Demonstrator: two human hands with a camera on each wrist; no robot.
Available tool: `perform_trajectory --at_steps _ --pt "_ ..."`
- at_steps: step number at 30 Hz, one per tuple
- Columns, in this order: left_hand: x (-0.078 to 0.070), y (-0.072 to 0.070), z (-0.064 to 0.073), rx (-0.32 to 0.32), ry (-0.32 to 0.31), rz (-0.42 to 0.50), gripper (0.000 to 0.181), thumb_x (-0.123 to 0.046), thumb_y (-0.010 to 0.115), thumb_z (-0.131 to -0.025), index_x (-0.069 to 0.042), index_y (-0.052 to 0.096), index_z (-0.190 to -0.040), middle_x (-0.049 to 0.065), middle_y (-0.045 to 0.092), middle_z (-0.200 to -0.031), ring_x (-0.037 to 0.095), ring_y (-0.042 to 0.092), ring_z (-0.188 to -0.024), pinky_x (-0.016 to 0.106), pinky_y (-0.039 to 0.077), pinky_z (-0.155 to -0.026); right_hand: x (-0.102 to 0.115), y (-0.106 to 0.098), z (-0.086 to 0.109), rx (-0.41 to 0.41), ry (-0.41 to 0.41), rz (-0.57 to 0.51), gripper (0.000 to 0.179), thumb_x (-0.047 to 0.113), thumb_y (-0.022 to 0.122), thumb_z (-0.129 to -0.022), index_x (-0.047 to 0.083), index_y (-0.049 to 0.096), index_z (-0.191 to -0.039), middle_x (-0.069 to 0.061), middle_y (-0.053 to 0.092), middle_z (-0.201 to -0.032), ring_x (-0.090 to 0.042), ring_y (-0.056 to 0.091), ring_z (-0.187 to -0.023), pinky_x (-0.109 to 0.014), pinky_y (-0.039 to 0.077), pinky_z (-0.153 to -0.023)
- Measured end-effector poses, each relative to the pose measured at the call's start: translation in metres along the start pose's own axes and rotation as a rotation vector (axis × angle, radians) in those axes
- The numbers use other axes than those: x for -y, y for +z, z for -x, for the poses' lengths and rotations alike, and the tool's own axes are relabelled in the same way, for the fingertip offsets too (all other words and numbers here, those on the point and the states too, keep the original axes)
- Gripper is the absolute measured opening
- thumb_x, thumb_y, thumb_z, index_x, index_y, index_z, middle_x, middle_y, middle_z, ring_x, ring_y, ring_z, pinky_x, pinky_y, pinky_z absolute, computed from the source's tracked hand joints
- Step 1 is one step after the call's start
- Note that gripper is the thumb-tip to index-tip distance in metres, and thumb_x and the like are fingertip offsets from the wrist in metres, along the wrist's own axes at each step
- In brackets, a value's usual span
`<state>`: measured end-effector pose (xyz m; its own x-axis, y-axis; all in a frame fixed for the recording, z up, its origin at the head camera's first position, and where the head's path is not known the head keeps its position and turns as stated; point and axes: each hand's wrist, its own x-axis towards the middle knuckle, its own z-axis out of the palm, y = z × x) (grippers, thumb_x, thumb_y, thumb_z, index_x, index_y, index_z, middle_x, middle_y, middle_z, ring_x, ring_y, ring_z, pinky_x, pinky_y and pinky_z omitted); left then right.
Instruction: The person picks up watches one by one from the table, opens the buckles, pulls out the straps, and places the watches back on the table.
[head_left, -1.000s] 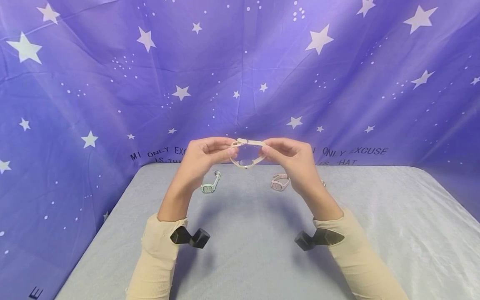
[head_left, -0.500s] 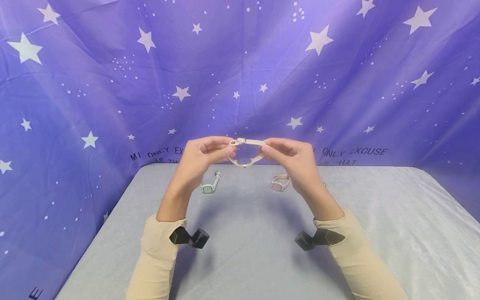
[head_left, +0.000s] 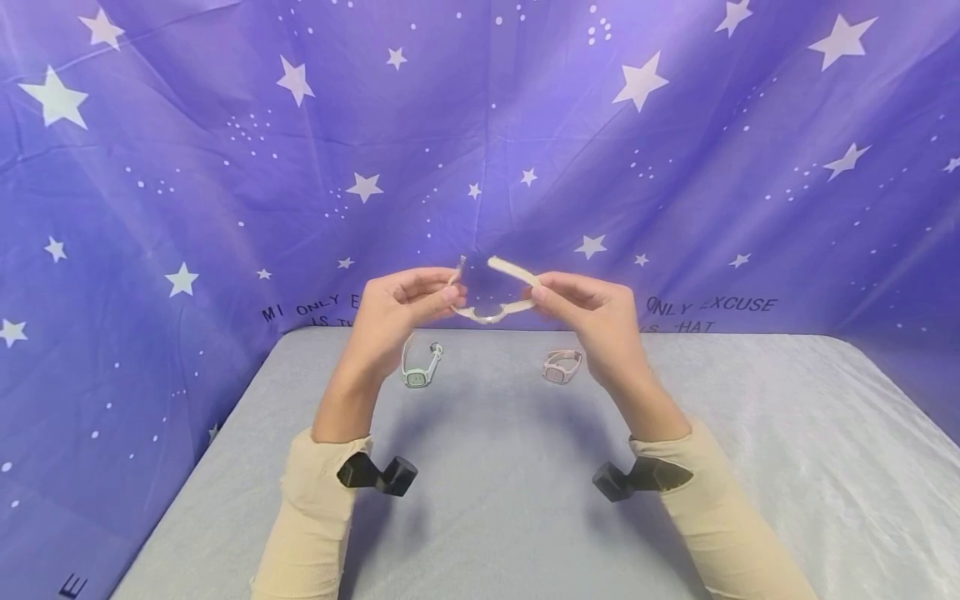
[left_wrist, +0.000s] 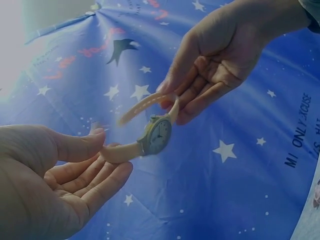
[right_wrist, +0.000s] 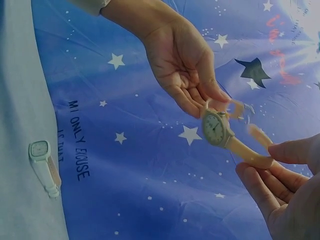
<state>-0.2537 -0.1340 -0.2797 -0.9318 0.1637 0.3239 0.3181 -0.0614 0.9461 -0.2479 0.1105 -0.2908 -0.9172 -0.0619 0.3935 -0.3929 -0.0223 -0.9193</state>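
Note:
A cream-strapped wristwatch with a round white dial is held up above the table's far edge. Its strap is unfastened, the two ends standing apart at the top. My left hand pinches the buckle half of the strap between thumb and fingers. The holed half is pinched by my right hand. In the left wrist view the dial hangs between both hands, and the row of strap holes shows. The buckle sticks out past the left thumb in the right wrist view.
A mint-green watch lies on the grey cloth-covered table, partly behind my left hand. Nearer the right hand lies a pink watch. A purple star-print curtain hangs behind the table. Each wrist carries a black camera mount.
The watch strap has gone from a fastened loop to two separate ends. Both hands have moved slightly apart, still holding the watch.

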Motion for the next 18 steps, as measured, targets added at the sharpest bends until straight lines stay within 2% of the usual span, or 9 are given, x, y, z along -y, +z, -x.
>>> perform_trajectory --at_steps 6,11,18 --pt "-0.0011 0.0006 0.0003 -0.014 0.012 0.008 0.032 0.006 0.068 -0.092 0.018 0.062 -0.121 -0.006 0.076 -0.085 0.013 0.075 -0.083 0.033 0.063 -0.083 -0.0008 -0.0010 -0.0005 0.008 0.019 -0.024 0.022 0.008 0.077 -0.090 -0.001 0.075 -0.110 0.007 0.079 -0.091 -0.012 0.075 -0.089 -0.028 0.060 -0.090" --pt "-0.0010 0.0019 0.0003 -0.018 0.006 0.001 0.031 0.006 0.068 -0.092 0.017 0.063 -0.120 -0.006 0.076 -0.084 0.011 0.075 -0.082 0.032 0.063 -0.084 -0.0023 0.0006 -0.0013 -0.009 0.019 -0.046 0.012 0.006 0.075 -0.091 0.009 0.077 -0.102 0.005 0.079 -0.090 -0.012 0.075 -0.088 -0.030 0.061 -0.089" --pt "-0.0011 0.0024 0.0001 -0.027 0.019 0.006 0.030 0.006 0.070 -0.090 0.015 0.065 -0.118 -0.003 0.076 -0.086 0.020 0.076 -0.086 0.039 0.063 -0.088 -0.0011 0.0025 -0.0021 0.007 0.019 -0.085 0.012 0.007 0.074 -0.092 0.006 0.074 -0.104 0.002 0.079 -0.095 -0.014 0.076 -0.093 -0.030 0.061 -0.090"
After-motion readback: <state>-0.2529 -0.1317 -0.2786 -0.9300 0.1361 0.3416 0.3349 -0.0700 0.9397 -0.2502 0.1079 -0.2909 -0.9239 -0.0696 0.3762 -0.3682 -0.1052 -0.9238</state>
